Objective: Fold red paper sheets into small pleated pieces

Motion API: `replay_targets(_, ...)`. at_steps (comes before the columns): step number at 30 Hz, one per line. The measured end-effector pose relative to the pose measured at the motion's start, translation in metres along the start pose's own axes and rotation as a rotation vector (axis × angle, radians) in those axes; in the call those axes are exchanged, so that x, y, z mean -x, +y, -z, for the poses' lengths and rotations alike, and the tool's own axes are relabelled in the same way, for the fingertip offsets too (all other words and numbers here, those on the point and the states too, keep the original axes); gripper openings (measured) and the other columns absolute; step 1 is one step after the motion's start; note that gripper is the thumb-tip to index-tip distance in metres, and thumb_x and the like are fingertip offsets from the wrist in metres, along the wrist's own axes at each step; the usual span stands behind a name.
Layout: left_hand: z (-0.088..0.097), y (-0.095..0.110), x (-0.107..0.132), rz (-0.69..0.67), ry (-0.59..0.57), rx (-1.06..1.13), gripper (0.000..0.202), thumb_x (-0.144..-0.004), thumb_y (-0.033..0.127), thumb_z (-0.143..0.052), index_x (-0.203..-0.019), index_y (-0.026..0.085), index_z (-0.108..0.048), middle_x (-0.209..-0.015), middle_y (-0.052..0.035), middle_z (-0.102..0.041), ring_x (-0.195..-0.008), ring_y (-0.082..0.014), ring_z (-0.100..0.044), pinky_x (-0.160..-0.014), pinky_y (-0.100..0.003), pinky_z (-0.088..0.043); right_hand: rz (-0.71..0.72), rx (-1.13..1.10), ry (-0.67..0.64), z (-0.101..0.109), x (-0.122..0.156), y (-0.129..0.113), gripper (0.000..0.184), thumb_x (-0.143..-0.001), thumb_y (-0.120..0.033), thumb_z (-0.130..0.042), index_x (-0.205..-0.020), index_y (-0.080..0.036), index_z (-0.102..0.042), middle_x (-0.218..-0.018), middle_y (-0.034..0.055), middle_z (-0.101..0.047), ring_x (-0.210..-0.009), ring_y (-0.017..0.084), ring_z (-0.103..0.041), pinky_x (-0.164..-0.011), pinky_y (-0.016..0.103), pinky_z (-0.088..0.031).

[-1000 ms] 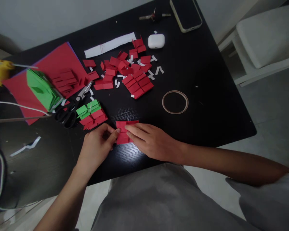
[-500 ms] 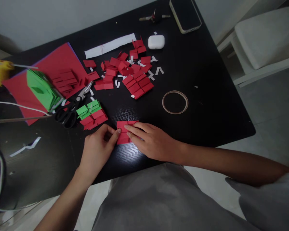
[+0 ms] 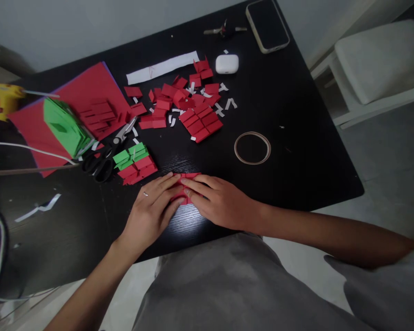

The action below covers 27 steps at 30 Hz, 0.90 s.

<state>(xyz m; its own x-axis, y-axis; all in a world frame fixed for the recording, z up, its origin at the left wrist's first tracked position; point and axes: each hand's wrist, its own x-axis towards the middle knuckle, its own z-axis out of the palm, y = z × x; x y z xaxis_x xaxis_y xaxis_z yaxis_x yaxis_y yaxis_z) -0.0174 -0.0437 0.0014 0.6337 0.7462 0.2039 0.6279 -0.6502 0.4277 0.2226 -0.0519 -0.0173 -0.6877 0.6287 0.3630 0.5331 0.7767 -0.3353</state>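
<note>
A folded red paper piece (image 3: pixel 189 200) lies flat on the black table near its front edge, partly hidden under my fingers. My left hand (image 3: pixel 155 202) rests with its fingers stretched over the left part of the paper; a ring shows on one finger. From the other side, my right hand (image 3: pixel 217 200) lays its outstretched fingers on the right part. The fingertips of both hands nearly meet on the paper. Just left of my hands sits a joined green and red folded paper piece (image 3: pixel 136 164), and black-handled scissors (image 3: pixel 105 158) lie beside it.
Behind are a joined red paper block (image 3: pixel 200 122), loose red folded pieces (image 3: pixel 163 103) and white scraps. Green folded paper (image 3: pixel 65 126) lies on red sheets (image 3: pixel 31 124), near a yellow glue gun (image 3: pixel 8 99) and cables. A tape ring (image 3: pixel 252 148), white case (image 3: pixel 227 64), keys and phone (image 3: pixel 267 25) sit rightward.
My left hand has gone from pinching the paper's left edge to lying flat across it with fingers stretched. My right hand stays in place on the paper. The view has shifted slightly.
</note>
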Motion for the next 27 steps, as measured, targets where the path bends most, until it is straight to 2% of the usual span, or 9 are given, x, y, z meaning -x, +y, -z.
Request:
replay_targets(6,-0.004,-0.001,0.002,0.001,-0.006,-0.016,0.019,-0.102,0.021,-0.063,-0.119,0.018,-0.071,-0.142,-0.0143,-0.07,-0.138,-0.0301,-0.063,-0.118,-0.052,-0.05,-0.009,-0.031,-0.027,0.0,0.0,0.001,0.03,-0.107,-0.013,-0.051,-0.128,-0.005,-0.07,-0.144,0.0191,-0.067,-0.132,0.029,-0.061,-0.114,0.046,-0.055)
replay_targets(10,-0.006,0.008,0.007,-0.02,-0.024,-0.122,0.028,-0.103,0.017,-0.059,-0.129,0.016,-0.069,-0.148,-0.0153,-0.066,-0.143,-0.0315,-0.058,-0.121,-0.054,-0.046,-0.02,-0.068,-0.044,0.003,0.0,0.001,0.03,-0.106,-0.012,-0.05,-0.129,-0.006,-0.069,-0.144,0.019,-0.067,-0.134,0.029,-0.06,-0.114,0.048,-0.056)
replay_targets(14,-0.012,0.023,0.016,-0.034,-0.013,-0.261,0.047,-0.103,0.017,-0.058,-0.15,0.011,-0.056,-0.15,-0.0189,-0.063,-0.145,-0.0347,-0.055,-0.12,-0.056,-0.047,-0.017,-0.064,-0.06,0.003,-0.001,0.0,0.03,-0.106,-0.011,-0.049,-0.127,-0.005,-0.071,-0.143,0.0187,-0.067,-0.134,0.028,-0.061,-0.116,0.045,-0.054)
replay_targets(18,-0.021,0.031,0.026,-0.003,-0.037,-0.314,0.067,-0.107,0.028,-0.055,-0.166,0.009,-0.03,-0.16,-0.0225,-0.051,-0.151,-0.0372,-0.048,-0.119,-0.056,-0.046,-0.032,-0.07,-0.07,0.003,-0.001,0.001,0.032,-0.106,-0.011,-0.049,-0.132,-0.006,-0.068,-0.146,0.0186,-0.066,-0.135,0.028,-0.06,-0.115,0.046,-0.055)
replay_targets(22,-0.026,0.032,0.031,0.024,-0.068,-0.309,0.076,-0.109,0.036,-0.05,-0.17,0.007,-0.015,-0.165,-0.0246,-0.043,-0.155,-0.0398,-0.04,-0.122,-0.059,-0.04,-0.016,-0.106,-0.083,0.009,-0.006,0.005,0.032,-0.106,-0.014,-0.05,-0.133,-0.006,-0.067,-0.143,0.0161,-0.068,-0.131,0.028,-0.061,-0.113,0.047,-0.055)
replay_targets(27,-0.024,0.035,0.033,0.055,-0.046,-0.251,0.079,-0.108,0.037,-0.051,-0.17,0.009,-0.011,-0.168,-0.0239,-0.038,-0.157,-0.0386,-0.036,-0.126,-0.058,-0.034,-0.051,-0.218,-0.108,0.02,-0.013,0.01,0.033,-0.102,-0.013,-0.056,-0.133,-0.007,-0.064,-0.134,0.0169,-0.072,-0.119,0.028,-0.062,-0.103,0.048,-0.06)
